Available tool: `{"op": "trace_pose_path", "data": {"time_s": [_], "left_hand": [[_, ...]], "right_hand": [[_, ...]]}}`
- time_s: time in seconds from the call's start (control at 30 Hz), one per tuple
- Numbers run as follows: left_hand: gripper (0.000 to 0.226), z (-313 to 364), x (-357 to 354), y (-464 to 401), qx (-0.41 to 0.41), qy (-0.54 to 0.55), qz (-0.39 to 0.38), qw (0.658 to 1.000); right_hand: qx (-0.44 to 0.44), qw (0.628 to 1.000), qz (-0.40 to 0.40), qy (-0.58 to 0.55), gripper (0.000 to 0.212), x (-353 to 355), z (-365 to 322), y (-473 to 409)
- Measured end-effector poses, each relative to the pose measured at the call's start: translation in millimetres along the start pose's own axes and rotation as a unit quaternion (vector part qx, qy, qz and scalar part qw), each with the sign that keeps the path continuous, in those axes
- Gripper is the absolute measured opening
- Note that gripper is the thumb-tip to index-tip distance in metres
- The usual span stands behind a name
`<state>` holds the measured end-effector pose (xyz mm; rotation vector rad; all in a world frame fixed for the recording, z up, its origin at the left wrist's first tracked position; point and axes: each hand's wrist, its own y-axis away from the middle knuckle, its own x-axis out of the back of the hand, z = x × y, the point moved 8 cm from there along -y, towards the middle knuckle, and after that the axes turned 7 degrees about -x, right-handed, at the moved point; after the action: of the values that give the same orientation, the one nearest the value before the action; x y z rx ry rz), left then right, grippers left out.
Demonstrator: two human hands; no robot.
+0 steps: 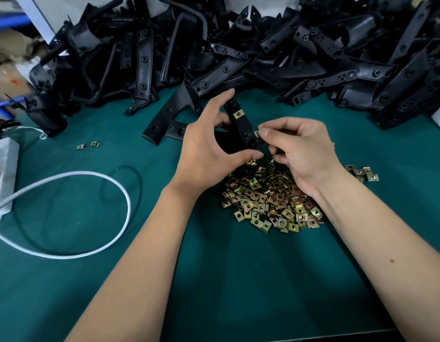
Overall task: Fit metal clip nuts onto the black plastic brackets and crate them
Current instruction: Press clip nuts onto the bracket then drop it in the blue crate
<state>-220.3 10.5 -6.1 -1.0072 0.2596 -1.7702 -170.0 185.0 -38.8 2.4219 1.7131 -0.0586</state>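
Head: left hand fingers grip bracket; right hand pinches clip nut.

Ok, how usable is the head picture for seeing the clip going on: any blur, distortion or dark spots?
Head view: the black plastic bracket and the right hand pinching a brass-coloured metal clip nut are sharp; wide-angle bending toward the edges; the left edge is smeared; the black bracket heap swallows detail.

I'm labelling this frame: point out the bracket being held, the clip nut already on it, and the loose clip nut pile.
held bracket (241, 130): head view, middle of its black strip.
fitted clip nut (238, 115): head view, its flat face.
clip nut pile (268, 201): head view, centre of the heap.
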Motion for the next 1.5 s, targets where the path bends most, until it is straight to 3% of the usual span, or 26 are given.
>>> {"op": "trace_pose_path", "data": {"time_s": [0.5, 1.13, 1.37, 1.5], "left_hand": [[0.108, -0.5, -1.0, -0.8, 0.007, -0.018, -0.012, 1.0], [0.109, -5.4, -3.7, -0.3, 0.026, -0.026, -0.031, 0.999], [0.11, 0.5, -5.3, -1.3, 0.018, -0.035, -0.026, 0.999], [0.109, 3.1, -3.7, -0.9, 0.011, -0.044, -0.03, 0.999]], "right_hand": [[0.016, 0.999, 0.017, 0.025, 0.007, 0.4, -3.8, 4.1], [0.014, 0.998, -0.038, 0.042, 0.01, -0.3, -3.3, -1.4], [0.027, 0.999, 0.009, 0.042, 0.007, 1.6, -1.8, 0.8], [-0.003, 0.999, -0.015, 0.05, 0.008, -0.3, 2.0, -0.8]]}}
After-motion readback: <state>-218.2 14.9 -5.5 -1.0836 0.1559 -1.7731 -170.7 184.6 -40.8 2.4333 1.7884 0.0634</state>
